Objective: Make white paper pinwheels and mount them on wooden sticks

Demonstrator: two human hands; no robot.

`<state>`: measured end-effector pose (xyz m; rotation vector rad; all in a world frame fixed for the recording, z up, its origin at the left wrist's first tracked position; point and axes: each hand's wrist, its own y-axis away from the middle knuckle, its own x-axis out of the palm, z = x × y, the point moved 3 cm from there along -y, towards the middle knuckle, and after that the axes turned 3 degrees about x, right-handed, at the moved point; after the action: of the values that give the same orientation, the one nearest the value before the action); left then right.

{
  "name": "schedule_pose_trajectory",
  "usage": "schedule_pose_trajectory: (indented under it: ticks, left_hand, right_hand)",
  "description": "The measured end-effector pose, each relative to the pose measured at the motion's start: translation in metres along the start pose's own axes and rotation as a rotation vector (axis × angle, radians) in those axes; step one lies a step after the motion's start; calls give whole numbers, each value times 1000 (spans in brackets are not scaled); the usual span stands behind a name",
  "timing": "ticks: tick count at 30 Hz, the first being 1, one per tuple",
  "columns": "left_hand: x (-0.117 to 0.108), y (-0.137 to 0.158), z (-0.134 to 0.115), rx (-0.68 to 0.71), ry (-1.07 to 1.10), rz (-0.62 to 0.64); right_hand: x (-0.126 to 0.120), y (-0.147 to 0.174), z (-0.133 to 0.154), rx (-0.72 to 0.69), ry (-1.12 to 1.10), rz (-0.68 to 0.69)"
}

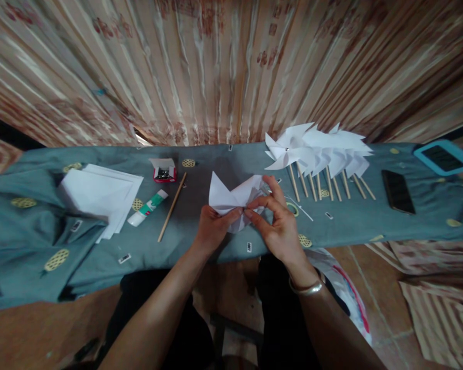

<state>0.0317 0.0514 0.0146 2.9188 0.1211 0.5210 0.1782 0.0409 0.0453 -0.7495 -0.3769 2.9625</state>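
Observation:
A white paper pinwheel head [231, 198], partly folded, is held between both hands above the middle of the table. My left hand [216, 223] pinches its near left side, thumb towards the centre. My right hand [275, 218] grips the paper near its centre with thumb and fingertips; whether a pin is between them I cannot make out. To the left lie a bare wooden stick [172, 206], a green and white glue stick [147, 208] and an open red box [165, 172] with small dark pieces inside. Finished paper pinwheels [287, 149] on sticks overlap in a row at the right.
A stack of white paper [100, 192] lies on the left of the cloth-covered table [208, 154]. On the right are a roll of tape [292, 209], a thin white stick, a phone [398, 191] and a blue-framed device [444, 157]. A pleated curtain [224, 72] hangs behind.

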Motion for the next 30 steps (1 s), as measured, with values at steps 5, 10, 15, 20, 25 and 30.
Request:
schedule_pose_trajectory:
  ticks: [5, 10, 15, 20, 25, 30]
  left_hand:
    - [0, 2, -1, -5, 17, 24]
    - [-1, 3, -1, -6, 10, 19]
    - [0, 3, -1, -23, -18, 18]
    - [0, 3, 0, 1, -9, 4]
    - [0, 5, 0, 15, 8, 16]
    - [1, 5, -1, 19, 24, 27]
  right_hand:
    - [-2, 1, 0, 8, 7, -44]
    - [-4, 2, -4, -25, 17, -27]
    - [-4, 3, -9, -20, 47, -43]
    - [-3, 5, -16, 19, 24, -59]
    - [1, 7, -19, 69, -95, -65]
    - [6, 8, -16, 127, -251, -67]
